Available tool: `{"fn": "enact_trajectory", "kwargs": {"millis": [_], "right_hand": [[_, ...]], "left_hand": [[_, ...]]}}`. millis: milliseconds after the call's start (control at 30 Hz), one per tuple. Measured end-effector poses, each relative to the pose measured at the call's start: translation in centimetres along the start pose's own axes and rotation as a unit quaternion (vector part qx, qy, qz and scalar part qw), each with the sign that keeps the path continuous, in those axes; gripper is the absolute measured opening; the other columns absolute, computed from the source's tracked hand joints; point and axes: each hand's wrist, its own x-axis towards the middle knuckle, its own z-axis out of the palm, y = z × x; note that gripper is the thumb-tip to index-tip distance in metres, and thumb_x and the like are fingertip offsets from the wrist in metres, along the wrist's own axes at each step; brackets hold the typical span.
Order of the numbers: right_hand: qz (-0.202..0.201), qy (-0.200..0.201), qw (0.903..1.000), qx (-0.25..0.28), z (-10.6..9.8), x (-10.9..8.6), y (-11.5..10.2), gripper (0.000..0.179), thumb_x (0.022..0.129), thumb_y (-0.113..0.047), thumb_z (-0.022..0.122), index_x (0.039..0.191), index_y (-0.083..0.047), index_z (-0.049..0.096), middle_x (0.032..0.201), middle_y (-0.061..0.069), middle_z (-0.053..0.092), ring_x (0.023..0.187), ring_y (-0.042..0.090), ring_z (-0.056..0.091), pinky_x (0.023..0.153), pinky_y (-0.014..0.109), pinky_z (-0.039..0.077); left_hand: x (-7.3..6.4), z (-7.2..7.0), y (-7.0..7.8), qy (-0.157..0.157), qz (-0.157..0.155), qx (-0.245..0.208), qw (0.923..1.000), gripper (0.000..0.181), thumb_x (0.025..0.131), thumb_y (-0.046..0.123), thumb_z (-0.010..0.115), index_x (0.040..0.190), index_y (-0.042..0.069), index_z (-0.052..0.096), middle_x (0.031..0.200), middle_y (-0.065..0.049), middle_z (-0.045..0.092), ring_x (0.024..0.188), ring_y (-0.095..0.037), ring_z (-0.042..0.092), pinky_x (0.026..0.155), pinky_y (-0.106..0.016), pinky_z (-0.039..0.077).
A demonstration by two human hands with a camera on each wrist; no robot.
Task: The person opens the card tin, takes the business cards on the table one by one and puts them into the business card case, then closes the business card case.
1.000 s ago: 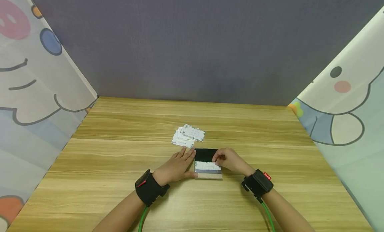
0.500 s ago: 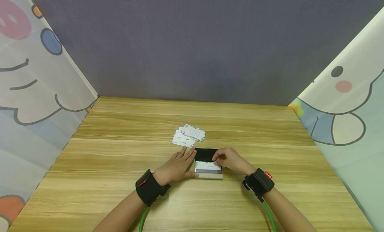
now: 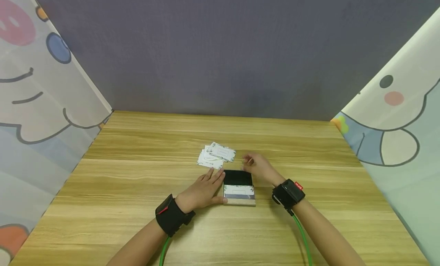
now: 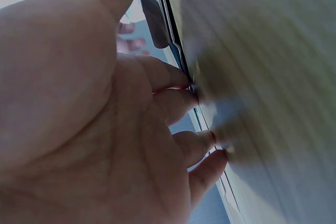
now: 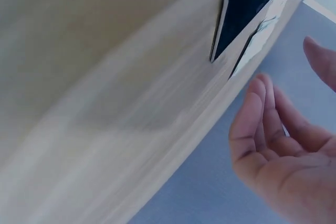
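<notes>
A flat card holder (image 3: 238,178) lies opened out on the table, its far half black, its near edge beige. Tucked in its near pocket is a white card (image 3: 238,190) with a leafy border. My left hand (image 3: 202,190) lies with fingers spread, fingertips and thumb at the holder's left edge; the left wrist view shows those fingertips (image 4: 205,140) down against the table. My right hand (image 3: 258,167) hovers past the holder's far right corner, fingers loosely bent, thumb apart, holding nothing. Just beyond the holder is a loose pile of white cards (image 3: 221,152) with leafy borders.
The wood-grain table (image 3: 154,143) runs back to a dark grey panel (image 3: 220,55). Cartoon-printed curtains (image 3: 395,143) stand at both sides. Each wrist wears a black band (image 3: 288,193) with a green cable (image 3: 304,239) trailing toward me.
My right hand has left the card in the holder and moved away from me, toward the pile of cards. The left hand and the holder have stayed in place.
</notes>
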Motion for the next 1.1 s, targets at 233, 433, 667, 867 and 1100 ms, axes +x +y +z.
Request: {"fn": "enact_trajectory", "kwargs": {"millis": [233, 433, 667, 867, 1100], "right_hand": [[0.018, 0.002, 0.9992, -0.034, -0.2, 2.7, -0.3, 0.047, 0.082, -0.012, 0.068, 0.12, 0.01, 0.05, 0.11, 0.022, 0.055, 0.1, 0.033, 0.056, 0.083, 0.042, 0.048], [0.02, -0.01, 0.997, -0.074, 0.4, 4.4, -0.3, 0.055, 0.079, -0.017, 0.071, 0.122, 0.01, 0.05, 0.111, 0.022, 0.055, 0.101, 0.031, 0.053, 0.088, 0.042, 0.045], [0.016, -0.013, 0.9955, -0.093, 1.3, 5.7, -0.2, 0.048, 0.075, -0.021, 0.075, 0.11, 0.007, 0.057, 0.099, 0.017, 0.053, 0.089, 0.025, 0.046, 0.076, 0.037, 0.042], [0.022, -0.009, 0.9942, -0.105, 1.8, 6.3, -0.5, 0.057, 0.074, -0.023, 0.077, 0.118, 0.006, 0.056, 0.113, 0.021, 0.052, 0.101, 0.032, 0.048, 0.085, 0.042, 0.044], [0.041, -0.003, 0.9918, -0.121, 2.1, 6.8, -0.5, 0.056, 0.072, -0.023, 0.078, 0.118, 0.003, 0.057, 0.114, 0.019, 0.05, 0.104, 0.033, 0.046, 0.088, 0.043, 0.043]], "left_hand": [[0.0, 0.0, 0.0, -0.003, -0.003, 0.0, 1.0, 0.082, 0.086, 0.055, 0.049, 0.145, 0.004, 0.023, 0.153, -0.01, 0.015, 0.139, -0.038, 0.012, 0.108, -0.049, 0.025], [0.0, 0.1, 0.1, -0.003, -0.002, -0.001, 1.0, 0.082, 0.086, 0.054, 0.049, 0.145, 0.003, 0.023, 0.153, -0.011, 0.016, 0.139, -0.038, 0.013, 0.108, -0.049, 0.025], [0.1, 0.2, 0.0, -0.001, -0.002, -0.003, 1.0, 0.082, 0.086, 0.054, 0.05, 0.145, 0.003, 0.023, 0.153, -0.011, 0.015, 0.139, -0.039, 0.012, 0.108, -0.049, 0.025], [0.2, 0.3, -0.1, -0.001, -0.002, 0.003, 1.0, 0.082, 0.086, 0.056, 0.048, 0.145, 0.003, 0.023, 0.153, -0.011, 0.015, 0.139, -0.038, 0.012, 0.108, -0.049, 0.025], [0.3, 0.3, 0.0, 0.001, -0.001, 0.01, 1.0, 0.082, 0.086, 0.056, 0.048, 0.145, 0.004, 0.024, 0.153, -0.01, 0.015, 0.139, -0.038, 0.013, 0.108, -0.049, 0.025]]}}
